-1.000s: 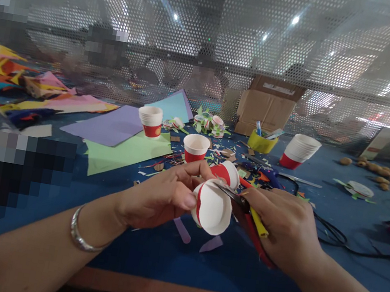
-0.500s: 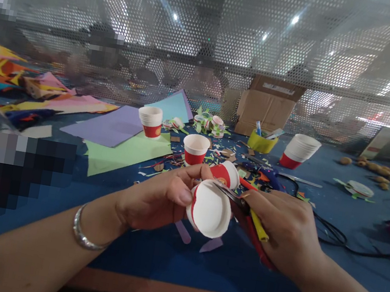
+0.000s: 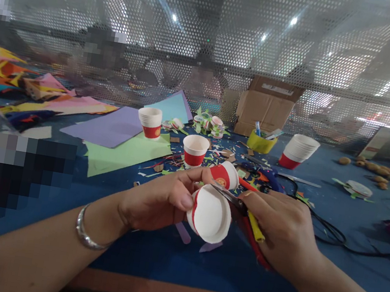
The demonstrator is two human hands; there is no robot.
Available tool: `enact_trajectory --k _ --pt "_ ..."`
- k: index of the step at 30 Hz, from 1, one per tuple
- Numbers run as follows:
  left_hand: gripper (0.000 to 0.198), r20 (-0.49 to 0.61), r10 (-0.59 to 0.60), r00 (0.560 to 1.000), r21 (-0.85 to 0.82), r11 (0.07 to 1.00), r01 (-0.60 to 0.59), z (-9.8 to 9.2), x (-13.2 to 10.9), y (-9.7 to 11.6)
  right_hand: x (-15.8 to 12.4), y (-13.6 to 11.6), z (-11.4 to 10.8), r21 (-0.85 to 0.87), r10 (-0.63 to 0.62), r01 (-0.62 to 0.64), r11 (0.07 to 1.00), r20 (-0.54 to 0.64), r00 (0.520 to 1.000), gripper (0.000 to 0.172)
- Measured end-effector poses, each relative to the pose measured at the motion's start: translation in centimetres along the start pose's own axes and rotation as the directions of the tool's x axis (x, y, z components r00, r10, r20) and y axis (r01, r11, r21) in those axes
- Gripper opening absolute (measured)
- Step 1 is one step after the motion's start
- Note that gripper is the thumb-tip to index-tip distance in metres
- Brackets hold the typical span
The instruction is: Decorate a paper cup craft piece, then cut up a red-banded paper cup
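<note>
The paper cup (image 3: pixel 209 214) is in the middle near us, lifted just above the worktop (image 3: pixel 161 260) and tipped so its open mouth faces us. Our left hand (image 3: pixel 158 199) grips it by the wall, thumb on the near side and fingers curled over the top. Our right hand (image 3: pixel 284 228) is closed around the red and yellow handles of the scissors (image 3: pixel 231 197), whose dark blades lie across the cup's upper rim. The blades come close to our left fingertips, so we judge that a careless snip could nick them. The thin wall could also crumple under the grip, or a cut could wander and tear. Just behind lies another cup (image 3: pixel 226 174) on its side, and farther off stands an upright cup (image 3: pixel 195 149). A black cable (image 3: pixel 333 235) runs to the right of our right hand and could snag the wrist if it swings out.
</note>
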State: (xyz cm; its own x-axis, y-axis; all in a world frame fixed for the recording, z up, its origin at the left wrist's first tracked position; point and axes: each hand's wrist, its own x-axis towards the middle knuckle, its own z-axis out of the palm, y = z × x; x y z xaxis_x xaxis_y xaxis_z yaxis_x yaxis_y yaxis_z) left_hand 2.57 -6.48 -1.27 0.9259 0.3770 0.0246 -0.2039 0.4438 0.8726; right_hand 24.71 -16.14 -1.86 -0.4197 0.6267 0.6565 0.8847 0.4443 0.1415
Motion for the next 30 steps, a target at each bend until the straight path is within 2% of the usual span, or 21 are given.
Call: enact_trajectory --k 8,10,12,15,17,20,24,27,30 --pt "0.041 0.048 -0.021 0.999 -0.053 0.998 0.023 -0.2 0.1 0.1 0.0 -0.1 0.0 0.017 0.011 -0.011 1.0 -0.003 1.0 0.016" --pt "0.04 0.079 -0.025 0.997 -0.066 0.997 0.03 -0.3 0.2 0.1 -0.1 0.0 0.4 0.073 0.058 -0.058 0.996 -0.002 0.998 0.016" --pt "0.037 0.094 -0.009 0.996 -0.087 0.996 0.017 -0.3 0.2 0.1 0.0 0.0 0.8 0.181 0.171 -0.165 0.969 -0.017 0.985 0.019" --pt "0.038 0.057 -0.047 0.997 -0.104 0.993 0.053 -0.3 0.4 0.1 0.4 -0.3 1.1 0.394 0.404 -0.366 0.843 -0.015 0.915 0.025" --pt "0.043 0.043 -0.128 0.991 -0.114 0.985 0.132 -0.4 0.5 0.1 0.7 -0.5 1.0 0.51 0.509 -0.47 0.721 0.071 0.858 0.025" --pt "0.046 0.048 -0.243 0.969 -0.128 0.96 0.247 -0.5 0.7 -0.1 1.2 -1.0 0.8 0.615 0.543 -0.562 0.553 0.246 0.803 0.03" --pt "0.054 0.059 -0.328 0.943 -0.103 0.937 0.332 -0.6 1.1 -0.8 1.6 -1.7 0.7 0.712 0.502 -0.596 0.371 0.386 0.774 0.031" --pt "0.064 0.045 -0.295 0.954 -0.064 0.953 0.297 -0.3 1.1 -1.0 1.6 -1.9 1.0 0.738 0.503 -0.614 0.28 0.432 0.749 0.027" --pt "0.054 -0.032 -0.137 0.99 0.011 0.99 0.137 0.4 0.7 -0.7 1.4 -1.7 1.2 0.727 0.532 -0.616 0.304 0.406 0.743 0.026"
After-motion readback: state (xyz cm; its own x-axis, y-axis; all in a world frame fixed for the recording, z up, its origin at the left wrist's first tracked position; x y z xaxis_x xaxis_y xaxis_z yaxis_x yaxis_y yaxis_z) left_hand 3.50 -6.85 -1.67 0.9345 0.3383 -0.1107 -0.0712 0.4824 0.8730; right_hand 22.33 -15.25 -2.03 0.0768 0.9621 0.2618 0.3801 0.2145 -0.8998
